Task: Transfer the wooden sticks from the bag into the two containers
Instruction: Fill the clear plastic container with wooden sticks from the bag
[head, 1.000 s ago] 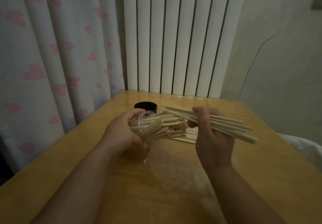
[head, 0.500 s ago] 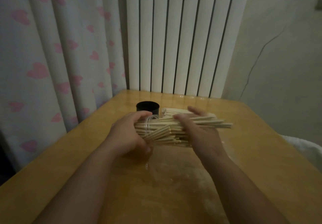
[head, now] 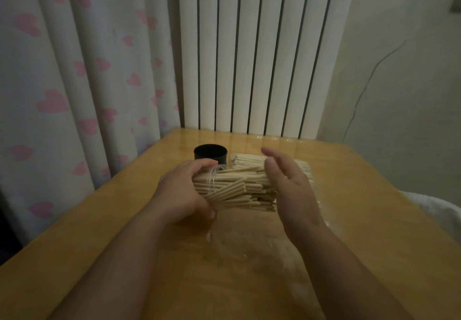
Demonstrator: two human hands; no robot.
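A second ago the right hand point(head: 291, 190) held a loose bunch of sticks off to the right. Now it holds none, and its fingers are straight.

At far left hangs a pale curtain point(head: 62, 95) printed with pink hearts. The left hand point(head: 179, 192) is low over the wooden counter point(head: 249, 257), its fingers and thumb curled round a clear container point(head: 214, 171) that lies on its side with its mouth to the right. A thick bundle of wooden sticks point(head: 234, 187) pokes out of that mouth, lying roughly level, with ends uneven and some sticks aslant. Behind the left hand, a black container point(head: 210, 154) stands upright on the counter. Behind it rises a white ribbed radiator point(head: 249, 58). Just beside the black container to the right lies the bag of sticks point(head: 247, 161), partly hidden by the right hand. That hand is edge-up with its palm turned left at the free ends of the bundle; whether it presses them cannot be told. Further right are a cracked wall point(head: 399, 83) and a white cloth point(head: 444, 212) at the counter's edge.
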